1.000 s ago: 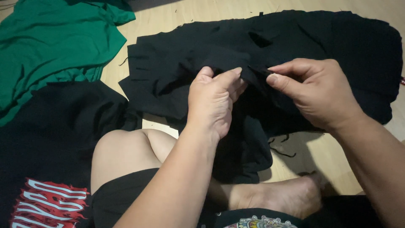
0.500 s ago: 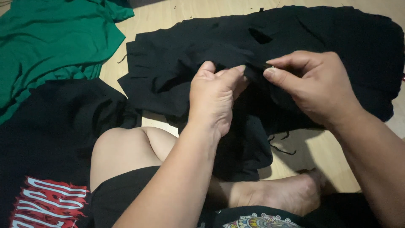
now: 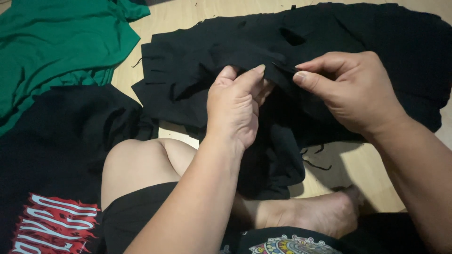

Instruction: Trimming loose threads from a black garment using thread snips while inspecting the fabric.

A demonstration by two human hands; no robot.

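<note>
A black cloth (image 3: 197, 56) with cut fringes along its edge is spread over the wooden floor and draped toward my lap. My left hand (image 3: 235, 106) pinches a raised fold of that cloth between thumb and fingers. Just to its right, my right hand (image 3: 351, 91) grips the same fold with thumb and forefinger, the two hands almost touching. The fabric between them is pulled up off the floor. What lies under the fingers is hidden.
A green garment (image 3: 56, 47) lies at the upper left. A black shirt with a red printed graphic (image 3: 52, 188) covers the lower left. My bare knee (image 3: 136, 164) and foot (image 3: 310, 216) are below the hands. Loose black threads (image 3: 315, 162) lie on the wooden floor (image 3: 358, 174).
Both hands stay pinched on the same fold; they have shifted slightly upward and the fold has been worked a little tighter between the fingers.
</note>
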